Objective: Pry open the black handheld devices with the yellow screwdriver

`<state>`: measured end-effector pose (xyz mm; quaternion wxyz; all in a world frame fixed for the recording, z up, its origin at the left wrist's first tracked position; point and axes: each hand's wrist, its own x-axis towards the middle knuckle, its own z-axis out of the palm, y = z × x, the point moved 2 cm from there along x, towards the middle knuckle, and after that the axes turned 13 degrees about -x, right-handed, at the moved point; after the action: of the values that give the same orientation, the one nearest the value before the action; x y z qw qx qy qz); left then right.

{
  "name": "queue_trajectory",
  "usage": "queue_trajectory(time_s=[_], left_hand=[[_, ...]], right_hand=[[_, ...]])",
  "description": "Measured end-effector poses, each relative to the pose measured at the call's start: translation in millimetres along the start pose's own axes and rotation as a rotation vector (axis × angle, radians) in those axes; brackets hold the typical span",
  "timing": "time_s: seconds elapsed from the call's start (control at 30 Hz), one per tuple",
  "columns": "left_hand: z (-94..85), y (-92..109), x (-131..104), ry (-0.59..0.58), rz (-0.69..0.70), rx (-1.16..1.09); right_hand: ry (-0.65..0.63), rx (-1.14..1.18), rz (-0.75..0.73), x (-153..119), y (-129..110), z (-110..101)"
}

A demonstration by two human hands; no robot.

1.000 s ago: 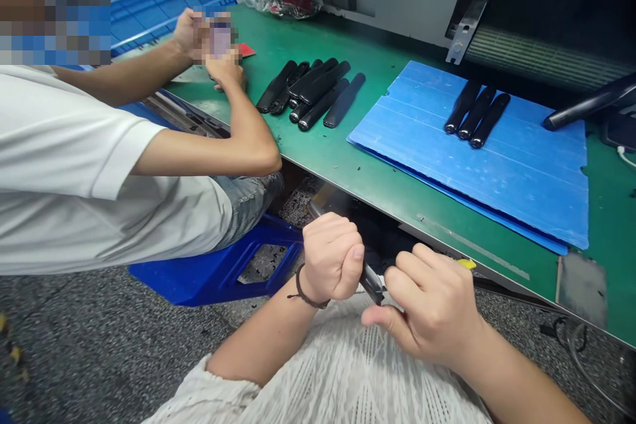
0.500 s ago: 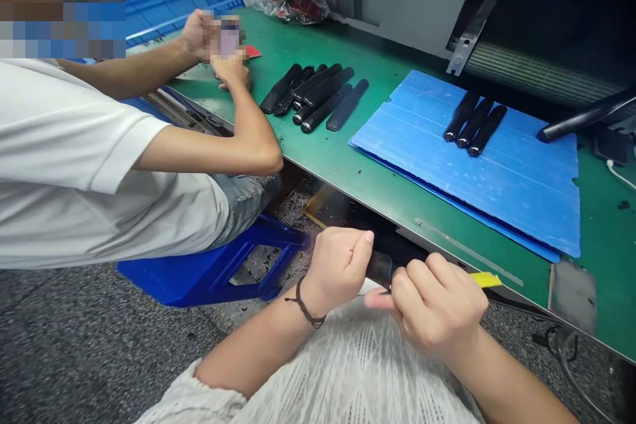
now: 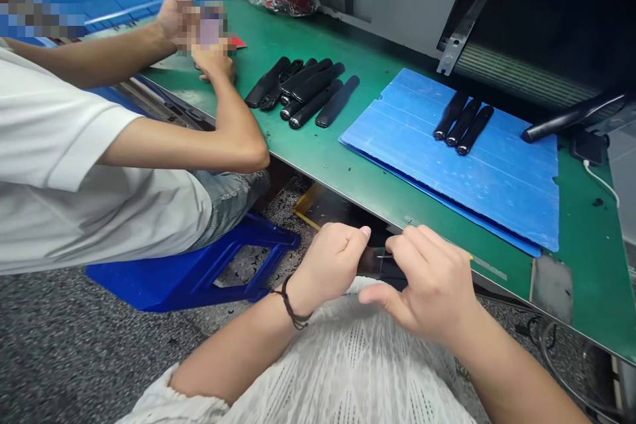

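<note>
My left hand [image 3: 332, 262] is closed around one end of a glossy black plastic handle [image 3: 370, 263], most of it hidden by my fingers. Close to its right, my right hand [image 3: 431, 275] curls its fingers over a slim yellow-ended tool [image 3: 470, 256]. A thin bright edge shows by the fingertips where tool and handle meet; whether they touch I cannot tell. The right thumb sticks out below the handle. Both hands are over my lap, in front of the table edge.
Several black handles [image 3: 318, 89] lie on the green table [image 3: 368, 40]. More black handles [image 3: 463, 122] rest on a blue plastic sheet [image 3: 397, 122]. On the left a co-worker [image 3: 99, 165] sits on a blue stool [image 3: 199, 271], holding a blurred object. A grey plate [image 3: 551, 288] lies at the table's front edge.
My right hand has tilted upward and its thumb has spread away from the fingers. Less of the yellow end shows. The whole view has shifted slightly.
</note>
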<state>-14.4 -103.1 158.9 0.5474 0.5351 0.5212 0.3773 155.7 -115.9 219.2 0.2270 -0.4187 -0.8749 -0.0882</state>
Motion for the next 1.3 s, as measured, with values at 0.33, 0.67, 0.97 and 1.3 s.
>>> queue_trajectory(time_s=[0.33, 0.67, 0.97, 1.3], left_hand=[[0.9, -0.6, -0.8, -0.025, -0.088, -0.043], [3.8, -4.5, -2.5, -0.246, -0.132, -0.250], [5.2, 0.6, -2.7, -0.136, 0.002, -0.255], [13.1, -8.3, -5.6, -0.052, 0.087, -0.256]], right_hand=[[0.159, -0.278, -0.118, 2.1, 0.0, 4.1], [0.274, -0.117, -0.200, -0.4, 7.9, 17.8], [-0.064, -0.003, 0.086, 6.3, -2.0, 1.1], [0.018, -0.200, 0.039, 10.4, -10.8, -1.6]])
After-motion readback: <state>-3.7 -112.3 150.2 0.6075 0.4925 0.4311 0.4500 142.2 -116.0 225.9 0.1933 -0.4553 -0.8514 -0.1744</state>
